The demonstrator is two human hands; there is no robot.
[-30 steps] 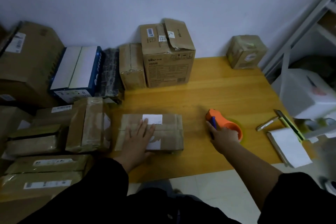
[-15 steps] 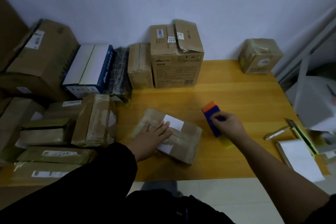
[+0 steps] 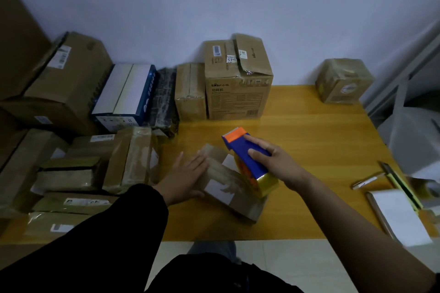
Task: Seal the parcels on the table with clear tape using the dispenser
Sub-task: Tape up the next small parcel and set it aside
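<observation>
Dispenser is up off the worktop now. A sec ago it sat out to the right, and the right hand has swung it in over the parcel. Parcel's been turned too: square-on before, now lying diagonal near the front edge. Right hand grips the blue body, fingers curled over the top, thumb hidden. Left hand lies flat w/ straight fingers on the parcel's left end, pinning it, holding nothing.

Tape roll hangs at the parcel's right end, at or just above the top face. Can't tell if it's touching.

Doing it well, imo: get the orange nose down on one end of the seam first and press so the tape bites. Then draw one steady run lengthwise, w/ overhang down both end faces. Left hand should keep its weight on but slide clear of the tape path, b/c it's prob. sitting on the line now. Tilt to cut at the finish, don't yank.

Hard to read: light's dim, and neither the clear tape's free end nor the blade shows. Seam's lost under old glossy tape and white labels. Left fingertips are blurred. Pen-like bits and paper at far right run out of frame.
</observation>
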